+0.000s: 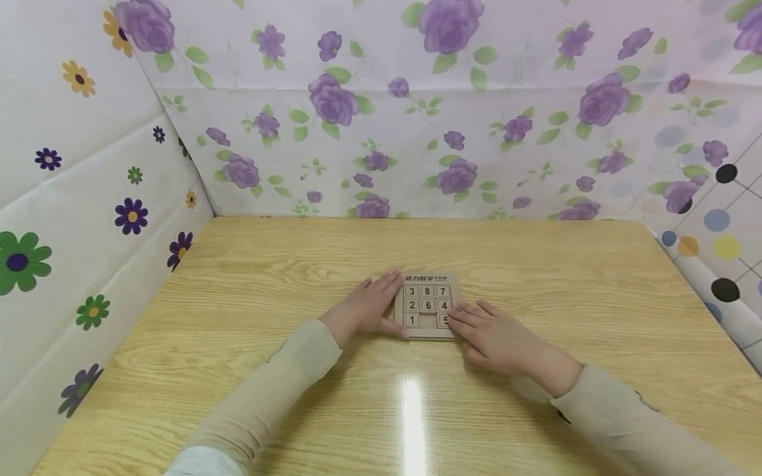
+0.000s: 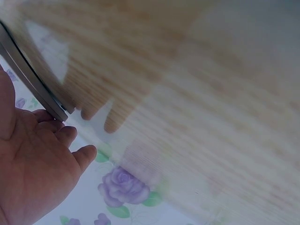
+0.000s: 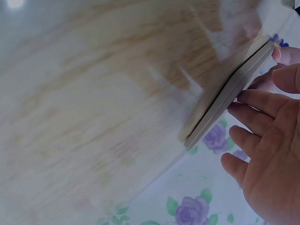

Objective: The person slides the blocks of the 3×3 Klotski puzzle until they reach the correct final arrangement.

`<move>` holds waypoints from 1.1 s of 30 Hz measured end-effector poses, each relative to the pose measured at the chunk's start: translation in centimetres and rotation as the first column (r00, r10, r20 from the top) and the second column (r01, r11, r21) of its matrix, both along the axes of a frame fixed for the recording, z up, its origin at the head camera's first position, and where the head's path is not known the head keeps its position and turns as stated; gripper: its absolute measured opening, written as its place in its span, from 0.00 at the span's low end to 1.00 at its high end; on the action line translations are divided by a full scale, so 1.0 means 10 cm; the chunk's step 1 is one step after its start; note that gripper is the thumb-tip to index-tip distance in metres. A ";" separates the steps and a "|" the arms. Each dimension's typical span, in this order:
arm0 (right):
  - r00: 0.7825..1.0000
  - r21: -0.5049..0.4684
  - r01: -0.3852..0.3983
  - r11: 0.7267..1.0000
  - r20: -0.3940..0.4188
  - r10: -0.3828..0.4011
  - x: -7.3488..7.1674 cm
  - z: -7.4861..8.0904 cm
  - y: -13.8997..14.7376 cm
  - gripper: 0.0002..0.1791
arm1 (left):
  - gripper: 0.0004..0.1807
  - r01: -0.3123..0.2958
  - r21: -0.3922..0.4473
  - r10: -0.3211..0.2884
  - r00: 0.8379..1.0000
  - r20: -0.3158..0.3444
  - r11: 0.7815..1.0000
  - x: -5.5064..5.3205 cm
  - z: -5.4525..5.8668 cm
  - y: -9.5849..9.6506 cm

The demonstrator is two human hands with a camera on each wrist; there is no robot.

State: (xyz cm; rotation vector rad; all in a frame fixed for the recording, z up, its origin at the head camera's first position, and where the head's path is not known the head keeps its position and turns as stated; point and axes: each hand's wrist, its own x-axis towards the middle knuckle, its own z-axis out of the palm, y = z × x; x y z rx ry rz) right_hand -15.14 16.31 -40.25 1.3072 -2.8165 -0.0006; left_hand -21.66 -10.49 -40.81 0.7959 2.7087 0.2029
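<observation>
A wooden number sliding puzzle (image 1: pixel 430 334) lies flat on the table, its tiles reading 3 8 7, 2 6 4, then 1, a gap and 5. Spread along its left edge is my left hand (image 1: pixel 375 307), thumb at the near corner and fingers at the far one. My right hand (image 1: pixel 494 336) lays nearly straight fingertips over the right edge, on and beside the 5 tile (image 1: pixel 443 320). In the left wrist view, the puzzle's side (image 2: pixel 35 84) meets the left fingers. The right wrist view shows right fingertips against the puzzle's edge (image 3: pixel 229 96).
The light wood table (image 1: pixel 286 251) has a glossy surface with a bright reflection near its front. A purple-flowered sheet (image 1: pixel 381 132) covers the wall behind. Patterned coverings also line the left wall (image 1: pixel 89 185) and the right wall (image 1: pixel 720 198).
</observation>
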 end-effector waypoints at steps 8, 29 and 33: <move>1.000 0.004 0.009 1.000 0.025 -0.009 0.01 -0.01 -0.09 0.26 | 0.64 0.003 -0.016 -0.003 1.000 -0.010 1.000 0.00 -0.01 -0.01; 0.996 0.015 0.066 0.998 0.067 -0.067 -0.13 0.00 -0.16 0.28 | 0.63 -0.002 -0.014 0.002 1.000 -0.006 1.000 0.00 0.01 0.01; 0.997 0.023 0.057 0.998 0.048 -0.058 -0.12 0.02 -0.12 0.27 | 0.64 -0.005 -0.017 0.005 1.000 0.004 1.000 0.00 0.00 0.00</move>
